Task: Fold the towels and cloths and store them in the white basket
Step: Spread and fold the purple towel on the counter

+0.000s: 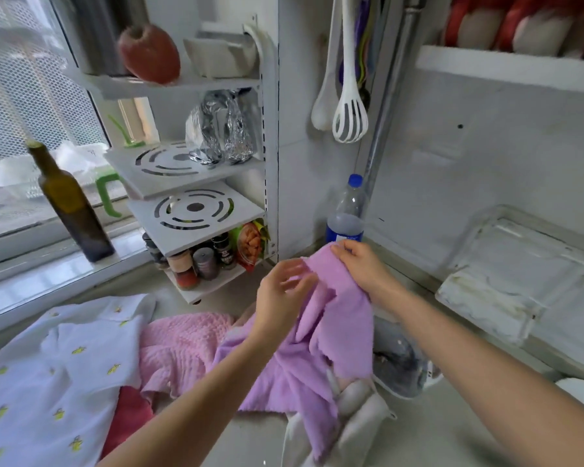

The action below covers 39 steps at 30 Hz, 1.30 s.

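A lilac cloth (344, 332) hangs lifted above the counter. My right hand (359, 262) pinches its top edge near a corner. My left hand (282, 291) has its fingers curled at the same edge a little lower, blurred, touching the fabric. The cloth's lower part drapes over rolled white cloths (354, 409) standing in the white basket (292, 433) at the bottom centre. On the counter to the left lie a pink textured towel (179, 348), a white cloth with small yellow prints (54, 375) and a red cloth (132, 416) partly under them.
A white corner rack (196, 210) with spice jars (196, 261) stands behind the cloths. A dark glass bottle (70, 203) is on the window sill, a plastic bottle (346, 217) by the wall, a clear glass dish (506, 274) at right. Utensils (348, 106) hang above.
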Each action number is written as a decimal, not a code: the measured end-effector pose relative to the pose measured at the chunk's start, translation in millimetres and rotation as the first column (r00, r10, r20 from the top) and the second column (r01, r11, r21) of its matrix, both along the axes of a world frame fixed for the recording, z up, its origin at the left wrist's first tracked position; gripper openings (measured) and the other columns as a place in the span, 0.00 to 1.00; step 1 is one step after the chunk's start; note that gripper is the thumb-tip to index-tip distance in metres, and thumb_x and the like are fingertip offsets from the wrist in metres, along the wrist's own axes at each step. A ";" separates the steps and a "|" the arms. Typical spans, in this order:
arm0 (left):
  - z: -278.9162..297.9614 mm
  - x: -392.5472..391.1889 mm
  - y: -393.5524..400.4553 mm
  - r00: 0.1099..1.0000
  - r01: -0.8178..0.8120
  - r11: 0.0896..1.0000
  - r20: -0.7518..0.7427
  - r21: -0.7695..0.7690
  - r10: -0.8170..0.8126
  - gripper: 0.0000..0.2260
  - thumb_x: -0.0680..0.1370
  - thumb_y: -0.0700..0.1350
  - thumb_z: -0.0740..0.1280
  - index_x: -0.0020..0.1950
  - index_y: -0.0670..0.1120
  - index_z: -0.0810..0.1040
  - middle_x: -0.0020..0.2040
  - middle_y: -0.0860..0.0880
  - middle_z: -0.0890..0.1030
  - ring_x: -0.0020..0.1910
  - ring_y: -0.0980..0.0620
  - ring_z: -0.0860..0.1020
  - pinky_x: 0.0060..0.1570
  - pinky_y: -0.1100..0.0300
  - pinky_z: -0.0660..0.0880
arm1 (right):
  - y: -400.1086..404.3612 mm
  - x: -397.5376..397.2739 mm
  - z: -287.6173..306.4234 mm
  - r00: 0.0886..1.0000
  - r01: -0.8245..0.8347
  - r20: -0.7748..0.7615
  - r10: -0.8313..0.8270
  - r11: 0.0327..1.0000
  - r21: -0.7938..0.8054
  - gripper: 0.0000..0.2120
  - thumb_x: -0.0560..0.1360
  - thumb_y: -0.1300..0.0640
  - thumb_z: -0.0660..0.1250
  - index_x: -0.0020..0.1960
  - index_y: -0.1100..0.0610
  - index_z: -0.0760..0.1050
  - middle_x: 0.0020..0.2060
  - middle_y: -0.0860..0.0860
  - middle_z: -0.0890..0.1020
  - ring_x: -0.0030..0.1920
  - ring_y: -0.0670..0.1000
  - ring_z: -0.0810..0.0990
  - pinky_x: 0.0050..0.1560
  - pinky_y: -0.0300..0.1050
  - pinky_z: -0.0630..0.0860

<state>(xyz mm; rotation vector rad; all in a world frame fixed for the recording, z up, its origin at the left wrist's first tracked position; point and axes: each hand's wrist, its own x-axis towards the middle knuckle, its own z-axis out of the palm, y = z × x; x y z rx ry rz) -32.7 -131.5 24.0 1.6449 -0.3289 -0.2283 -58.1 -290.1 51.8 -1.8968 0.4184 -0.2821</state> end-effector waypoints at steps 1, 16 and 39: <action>7.2 -0.4 -0.2 1.000 -0.008 0.999 0.005 -0.041 0.009 0.13 0.73 0.41 0.73 0.56 0.49 0.78 0.49 0.51 0.83 0.48 0.54 0.82 0.47 0.65 0.78 | 0.8 -5.7 4.1 1.000 0.003 0.000 -0.003 0.999 0.052 0.12 0.80 0.57 0.61 0.38 0.57 0.75 0.34 0.49 0.76 0.35 0.45 0.71 0.39 0.38 0.68; 61.9 -21.0 66.9 0.831 0.445 0.856 0.236 0.262 -0.504 0.02 0.75 0.38 0.69 0.43 0.44 0.77 0.35 0.53 0.76 0.36 0.51 0.76 0.34 0.58 0.75 | 98.6 -126.2 48.0 0.971 -0.107 -0.189 -0.147 0.442 -0.890 0.26 0.69 0.44 0.67 0.61 0.48 0.59 0.43 0.47 0.80 0.42 0.56 0.80 0.38 0.47 0.71; 25.4 -29.5 149.6 0.423 0.822 0.098 -0.487 0.561 -0.764 0.15 0.72 0.48 0.74 0.54 0.42 0.78 0.50 0.47 0.82 0.37 0.50 0.84 0.36 0.62 0.79 | 75.1 -175.6 15.3 0.764 0.608 0.014 -0.645 0.712 -0.351 0.15 0.73 0.72 0.52 0.51 0.64 0.75 0.48 0.62 0.79 0.48 0.63 0.78 0.44 0.49 0.76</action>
